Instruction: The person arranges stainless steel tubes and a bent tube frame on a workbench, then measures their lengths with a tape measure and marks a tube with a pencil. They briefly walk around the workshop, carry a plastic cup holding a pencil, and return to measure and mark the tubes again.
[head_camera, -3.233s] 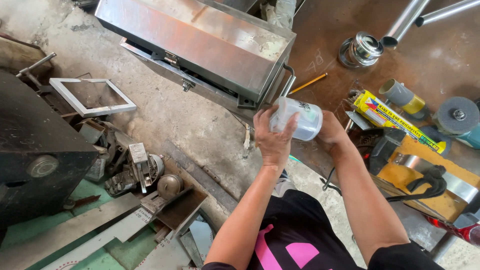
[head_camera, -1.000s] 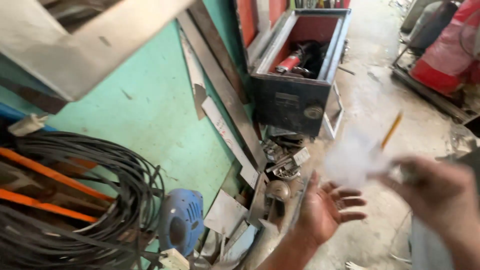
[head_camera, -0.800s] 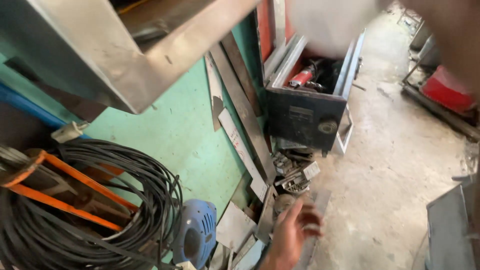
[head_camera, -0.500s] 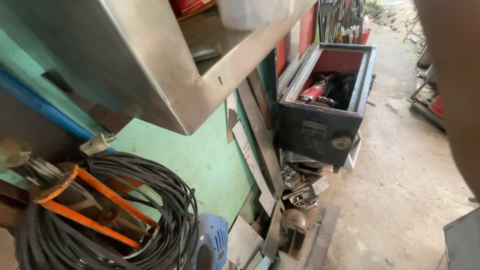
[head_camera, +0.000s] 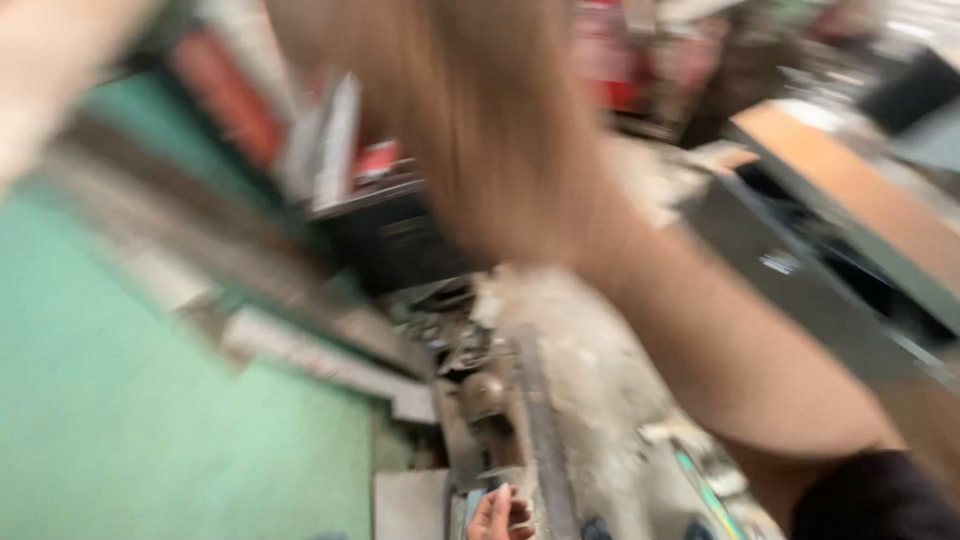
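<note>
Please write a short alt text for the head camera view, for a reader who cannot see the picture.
Heavily blurred workshop view: the person's raised right arm sweeps across the middle, its hand out of sight at the top. The fingertips of the left hand show at the bottom edge, holding nothing visible, above metal scrap lying between a green panel and the concrete floor.

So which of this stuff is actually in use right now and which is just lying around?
In use:
right arm, raised across the view, hand out of frame
left hand, low, fingers curled, holding nothing visible

Lying about:
dark box
metal strips
green wall
scrap on floor
</note>
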